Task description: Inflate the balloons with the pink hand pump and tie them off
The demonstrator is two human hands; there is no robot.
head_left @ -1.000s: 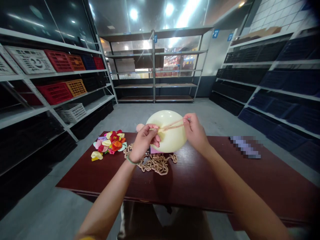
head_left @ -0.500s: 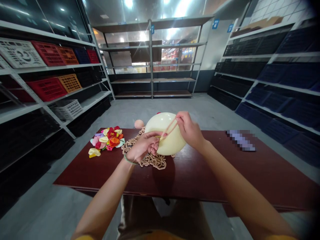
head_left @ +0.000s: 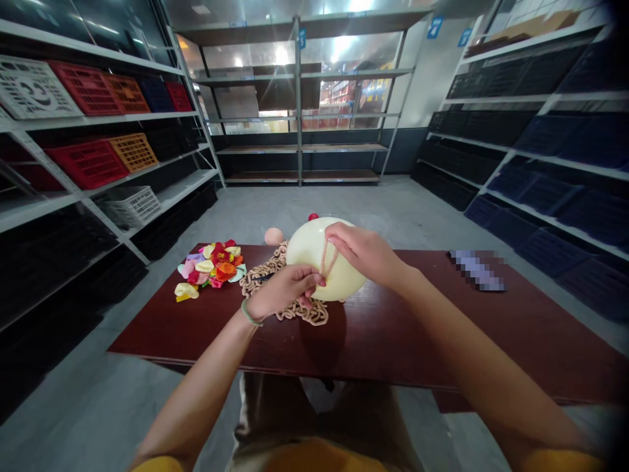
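An inflated pale yellow balloon (head_left: pixel 304 246) is in front of me above the table. My left hand (head_left: pixel 287 290) is closed in a pinch on its neck, which the fingers mostly hide. A thin beige-pink cord (head_left: pixel 325 259) runs up from the neck in a narrow loop. My right hand (head_left: pixel 363 250) pinches the upper end of this loop, close against the balloon. Below and behind my left hand lies a tangled heap of thick beige cord (head_left: pixel 314 316). On that heap is a small dark object (head_left: pixel 261 278), too small to name.
Deflated balloons (head_left: pixel 213 267) of many colours lie at the left of the dark red table (head_left: pixel 383 341). A pink ball-like thing (head_left: pixel 274 236) and a red one (head_left: pixel 313 216) show behind. A blurred-out purple item (head_left: pixel 476 270) lies right. Shelves with crates (head_left: pixel 86 164) stand around.
My right hand has moved left and slightly down towards my left hand, and the cord loop now stands steeper. The left hand keeps its pinch. The view has tilted down slightly.
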